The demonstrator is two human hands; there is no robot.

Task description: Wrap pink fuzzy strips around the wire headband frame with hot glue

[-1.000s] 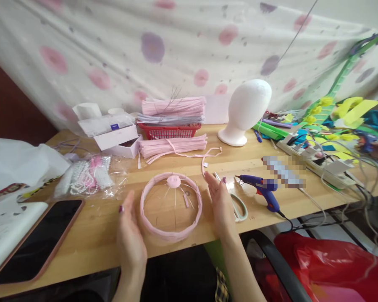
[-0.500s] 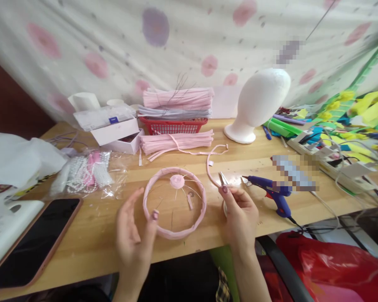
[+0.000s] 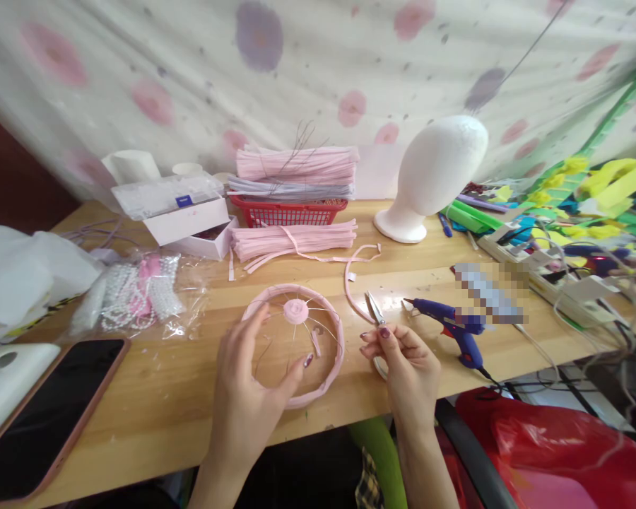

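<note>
A pink wrapped ring (image 3: 340, 353) lies on the table, with thin wires running to a small pink coil (image 3: 295, 311) inside it. Over the ring's left side is my left hand (image 3: 254, 378), thumb and fingers spread and holding nothing. My right hand (image 3: 405, 360) closes around the middle of metal scissors (image 3: 374, 308), whose blades point away from me; part of the handle is hidden. Beside the blades ends a long pink strip (image 3: 352, 300). A short pink scrap (image 3: 316, 343) lies inside the ring.
A blue glue gun (image 3: 450, 318) lies right of my right hand. Behind are pink strip bundles (image 3: 297, 240), a red basket (image 3: 291, 214) and a white foam head (image 3: 437, 166). Bagged beads (image 3: 138, 293) and a phone (image 3: 58, 410) are left. A power strip (image 3: 540, 279) with cables stands right.
My left hand has moved right, from beside the ring to over it. My right hand has shifted slightly down and right, off the pink strip's end and onto the scissors.
</note>
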